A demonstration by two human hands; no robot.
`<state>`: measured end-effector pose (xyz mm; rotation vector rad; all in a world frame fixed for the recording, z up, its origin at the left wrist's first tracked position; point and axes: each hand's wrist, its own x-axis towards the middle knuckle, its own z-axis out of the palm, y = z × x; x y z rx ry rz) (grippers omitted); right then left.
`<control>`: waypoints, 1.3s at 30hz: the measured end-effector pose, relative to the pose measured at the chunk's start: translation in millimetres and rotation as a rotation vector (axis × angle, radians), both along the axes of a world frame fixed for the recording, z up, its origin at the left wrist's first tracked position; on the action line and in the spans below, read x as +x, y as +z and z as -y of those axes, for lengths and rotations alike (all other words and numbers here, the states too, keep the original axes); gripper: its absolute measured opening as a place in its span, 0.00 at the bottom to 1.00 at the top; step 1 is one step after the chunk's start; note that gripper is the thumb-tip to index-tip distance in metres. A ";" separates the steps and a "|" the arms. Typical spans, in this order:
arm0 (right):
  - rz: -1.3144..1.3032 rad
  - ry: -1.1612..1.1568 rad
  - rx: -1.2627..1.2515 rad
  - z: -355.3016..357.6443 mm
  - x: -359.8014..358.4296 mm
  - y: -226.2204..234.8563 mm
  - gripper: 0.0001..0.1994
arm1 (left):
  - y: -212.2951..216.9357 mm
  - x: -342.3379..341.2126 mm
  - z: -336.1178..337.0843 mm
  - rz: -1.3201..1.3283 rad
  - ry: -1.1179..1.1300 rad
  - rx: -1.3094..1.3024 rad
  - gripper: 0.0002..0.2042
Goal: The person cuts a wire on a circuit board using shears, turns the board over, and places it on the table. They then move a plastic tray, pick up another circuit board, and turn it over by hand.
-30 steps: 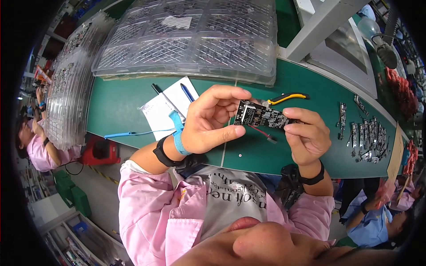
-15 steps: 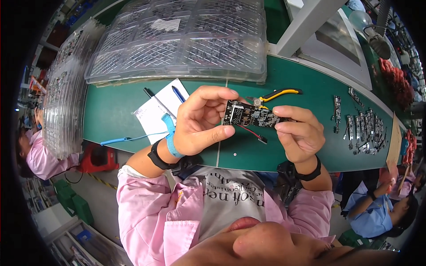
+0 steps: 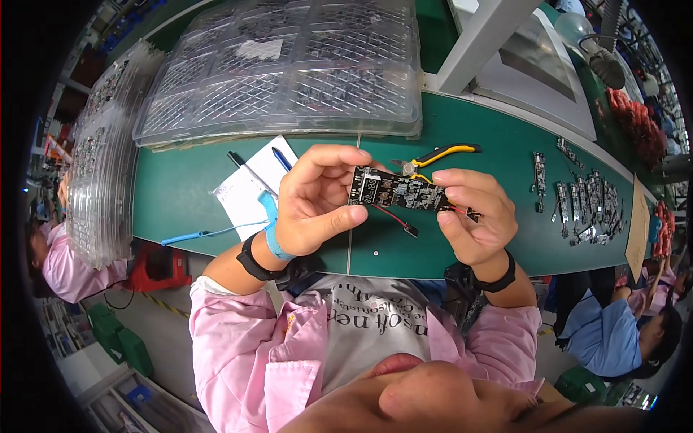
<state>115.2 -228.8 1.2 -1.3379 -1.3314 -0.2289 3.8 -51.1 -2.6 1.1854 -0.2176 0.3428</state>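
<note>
Between my two hands I hold a black circuit board (image 3: 404, 193) above the green table. Its left end, with a small digit display, sits between the thumb and fingers of my left hand (image 3: 317, 198). My right hand (image 3: 480, 213) pinches the right end with thumb and fingers. A red and black wire with a small black connector (image 3: 411, 230) hangs below the board. Just behind the board lie cutting pliers (image 3: 440, 155) with yellow and black handles. A blue wrist strap (image 3: 273, 224) with a cord is on my left wrist.
Stacked clear plastic trays (image 3: 274, 86) stand at the back, with another tall stack (image 3: 101, 166) at the left. White paper (image 3: 245, 195) with pens lies left of my hands. Several circuit boards (image 3: 588, 206) are piled at the right, near a cardboard strip (image 3: 637, 227). A metal post (image 3: 491, 43) rises behind.
Both hands and the board appear slightly farther left, along with the whole table view. The right fingers have shifted a little at the board's end, where a wire now shows.
</note>
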 end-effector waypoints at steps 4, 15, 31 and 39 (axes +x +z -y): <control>-0.042 0.006 -0.003 0.6 -2.0 0.5 0.14 | -3.3 -0.4 -2.4 0.030 -0.024 -0.024 0.23; 0.213 -0.154 -0.044 -6.2 -1.4 1.9 0.16 | -5.9 2.0 -3.0 0.104 -0.004 0.046 0.23; 0.584 -0.278 -0.284 -9.8 -1.3 -2.2 0.22 | -8.1 2.7 -1.4 0.026 0.145 0.306 0.21; 0.575 -0.254 -0.290 -9.5 -0.9 -1.7 0.22 | -5.9 2.8 0.2 0.025 0.157 0.308 0.22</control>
